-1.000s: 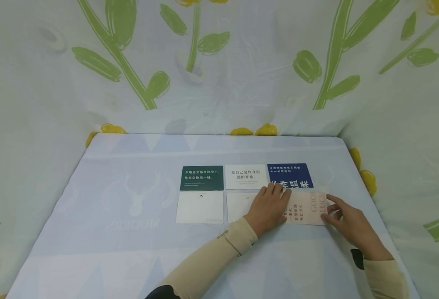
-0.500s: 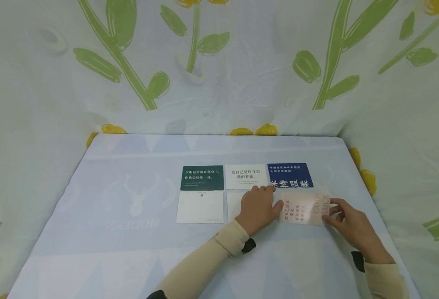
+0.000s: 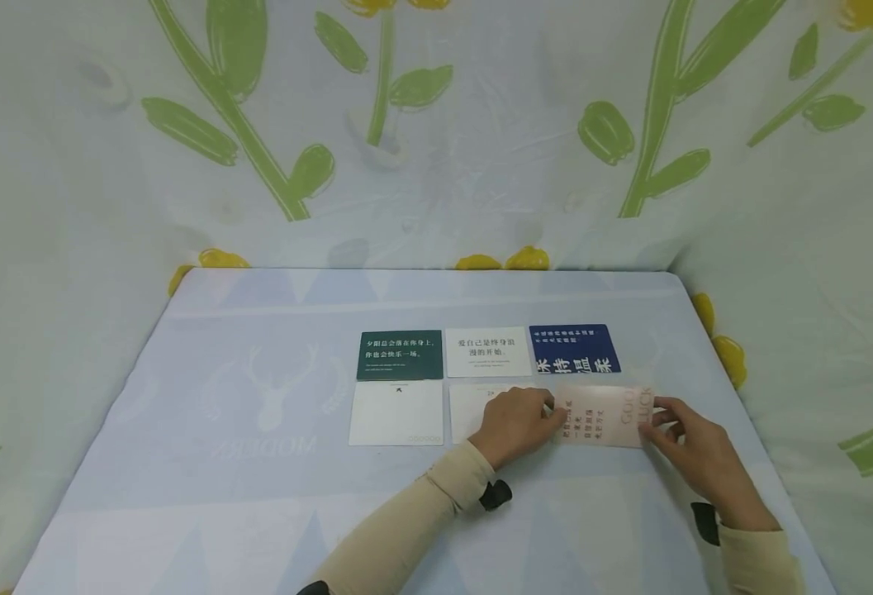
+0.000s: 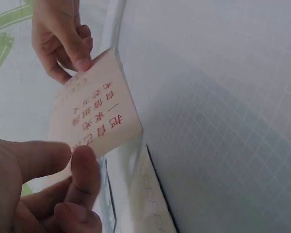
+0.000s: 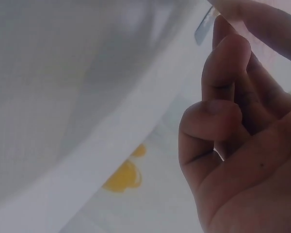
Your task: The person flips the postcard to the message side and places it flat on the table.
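With fingers curled, one pink card point(image 3: 605, 417) is pinched at opposite ends by the left hand point(image 3: 514, 426) and right hand point(image 3: 699, 453), above the surface point(image 3: 258, 496), where five other cards point(image 3: 486, 354) are laid.

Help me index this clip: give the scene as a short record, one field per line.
Right hand: pinches the right end of the pink card
Left hand: thumb at that card's left end; pinching or not, unclear
Far row: green card, printed white card, blue card
Near row, left of pink: mostly blank white card, partly covered white card
Surface: pale blue tabletop
Backdrop: pale cloth with green leaves
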The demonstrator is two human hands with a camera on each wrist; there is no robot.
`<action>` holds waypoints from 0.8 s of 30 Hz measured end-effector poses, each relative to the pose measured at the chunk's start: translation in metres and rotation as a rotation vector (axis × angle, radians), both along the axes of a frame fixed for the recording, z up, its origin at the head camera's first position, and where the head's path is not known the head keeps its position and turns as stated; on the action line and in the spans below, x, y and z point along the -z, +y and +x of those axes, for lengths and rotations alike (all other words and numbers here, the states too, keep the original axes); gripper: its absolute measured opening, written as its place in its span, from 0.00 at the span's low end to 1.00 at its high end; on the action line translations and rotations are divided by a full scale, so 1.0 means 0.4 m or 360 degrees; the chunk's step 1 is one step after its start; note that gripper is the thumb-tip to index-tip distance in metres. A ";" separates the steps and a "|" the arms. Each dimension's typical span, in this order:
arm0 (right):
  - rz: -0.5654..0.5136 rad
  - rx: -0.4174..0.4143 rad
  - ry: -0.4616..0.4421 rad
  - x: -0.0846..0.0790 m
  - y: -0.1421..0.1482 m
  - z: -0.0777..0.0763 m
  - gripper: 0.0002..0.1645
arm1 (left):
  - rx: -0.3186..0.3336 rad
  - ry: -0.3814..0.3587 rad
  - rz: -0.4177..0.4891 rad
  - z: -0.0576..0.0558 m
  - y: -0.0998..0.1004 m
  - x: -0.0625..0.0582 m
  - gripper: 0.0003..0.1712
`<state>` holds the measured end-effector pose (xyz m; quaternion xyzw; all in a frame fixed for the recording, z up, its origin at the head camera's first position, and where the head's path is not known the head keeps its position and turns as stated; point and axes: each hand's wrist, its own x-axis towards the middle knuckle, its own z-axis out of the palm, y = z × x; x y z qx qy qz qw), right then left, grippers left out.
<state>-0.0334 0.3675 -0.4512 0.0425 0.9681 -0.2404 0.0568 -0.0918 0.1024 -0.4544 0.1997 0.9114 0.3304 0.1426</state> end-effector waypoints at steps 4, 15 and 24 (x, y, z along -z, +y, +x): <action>0.0021 -0.0008 0.0077 -0.003 -0.001 0.002 0.28 | -0.0018 0.0019 0.0056 -0.002 0.001 0.005 0.17; -0.0032 -0.0029 0.0164 -0.025 0.005 -0.015 0.27 | -0.0067 -0.0147 0.0387 -0.016 -0.013 -0.022 0.17; -0.0047 0.0004 0.0043 -0.029 0.003 -0.035 0.31 | -0.0055 -0.0328 0.0479 -0.022 -0.015 -0.018 0.16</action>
